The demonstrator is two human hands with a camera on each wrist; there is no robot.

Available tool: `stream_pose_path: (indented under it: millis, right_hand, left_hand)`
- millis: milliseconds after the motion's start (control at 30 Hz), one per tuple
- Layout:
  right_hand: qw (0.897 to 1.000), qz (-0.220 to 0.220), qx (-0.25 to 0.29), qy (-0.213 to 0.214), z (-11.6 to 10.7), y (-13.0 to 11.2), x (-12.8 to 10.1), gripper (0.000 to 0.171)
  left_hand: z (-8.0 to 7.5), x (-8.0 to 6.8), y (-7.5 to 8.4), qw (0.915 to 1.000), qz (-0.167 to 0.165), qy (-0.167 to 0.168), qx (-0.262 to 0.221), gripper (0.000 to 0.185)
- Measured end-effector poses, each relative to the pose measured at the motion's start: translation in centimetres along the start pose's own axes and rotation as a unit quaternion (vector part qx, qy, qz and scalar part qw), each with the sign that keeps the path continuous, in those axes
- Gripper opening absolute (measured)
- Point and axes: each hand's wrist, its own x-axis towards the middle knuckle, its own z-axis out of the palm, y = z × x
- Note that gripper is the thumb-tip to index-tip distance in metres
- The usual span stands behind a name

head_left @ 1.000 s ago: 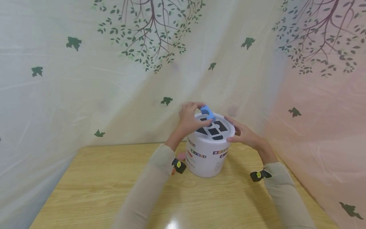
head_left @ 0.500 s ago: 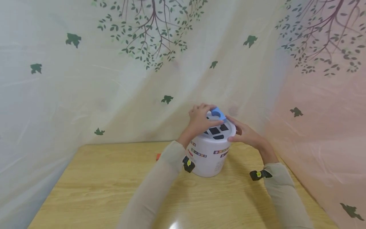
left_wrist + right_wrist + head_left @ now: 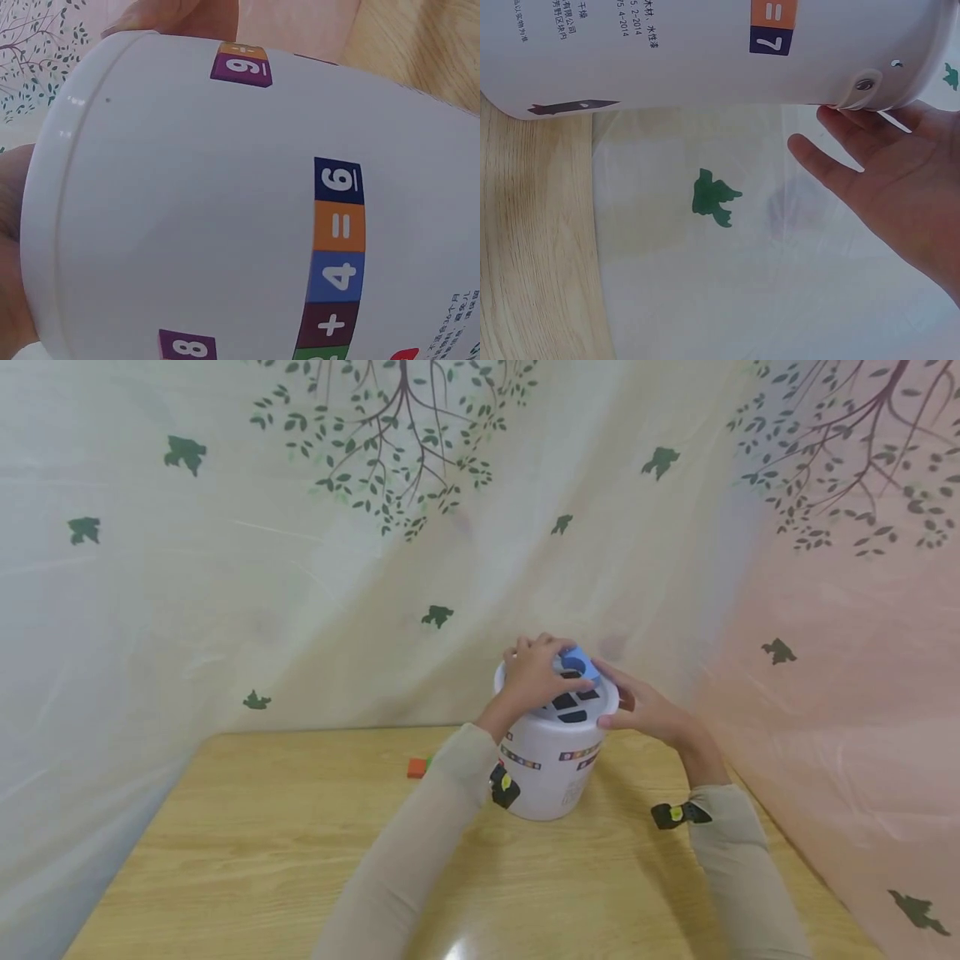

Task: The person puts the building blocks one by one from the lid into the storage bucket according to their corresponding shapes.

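Two beige sleeves come in from the near edge of the wooden tabletop [image 3: 262, 860], and both hands end up at the white bucket [image 3: 551, 777], which stands upright toward the far side of the tabletop, just short of the curtain. The bucket has colored number tiles around its wall, like a 4 = 6 strip in the left wrist view, and its white lid [image 3: 603, 702] has dark shape cutouts on top. The left hand [image 3: 536, 681] lies over the left half of the lid, its grip curled and pinching a blue block [image 3: 580, 662] with a rounded notch, so the block sits right at the far part of the lid, touching or nearly touching the slots; can't tell if it's partly in one. The right hand [image 3: 645, 710] is on the bucket's right side up at the lid rim, fingers mostly straight and pressed lightly against the edge, thumb near the front of the rim; the right wrist view shows those fingers [image 3: 840, 142] spread loosely just under the rim. Left of the bucket, a little way off, a small orange block [image 3: 417, 767] lies on the tabletop with a bit of green next to it. Behind the bucket hangs the pale curtain [image 3: 225, 568] printed with branches and green birds.
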Motion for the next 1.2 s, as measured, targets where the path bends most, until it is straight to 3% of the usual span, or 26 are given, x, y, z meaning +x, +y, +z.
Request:
stream_pose_path:
  millis: [133, 633, 967, 1067, 1200]
  right_hand:
    - [1.0, 0.006, -0.003, 0.002, -0.1, 0.1, -0.2, 0.096]
    - [1.0, -0.01, 0.001, -0.007, 0.3, 0.6, -0.5, 0.095]
    - [1.0, -0.015, 0.011, -0.006, 0.5, 0.7, -0.6, 0.095]
    - [1.0, -0.019, 0.01, -0.004, 0.4, 0.7, -0.5, 0.096]
    - [1.0, -0.028, 0.003, 0.004, 0.2, 0.7, -0.3, 0.096]
  left_hand:
    - [0.1, 0.1, 0.1, 0.9997, 0.003, -0.011, 0.021, 0.072]
    - [0.9, -0.5, -0.5, 0.9982, -0.004, -0.051, 0.032, 0.071]
    - [1.1, -0.6, -0.5, 0.9962, 0.003, -0.061, 0.062, 0.069]
    - [1.1, -0.5, -0.4, 0.9954, 0.007, -0.056, 0.077, 0.068]
    - [0.6, -0.5, -0.1, 0.9968, 0.014, -0.013, 0.078, 0.066]
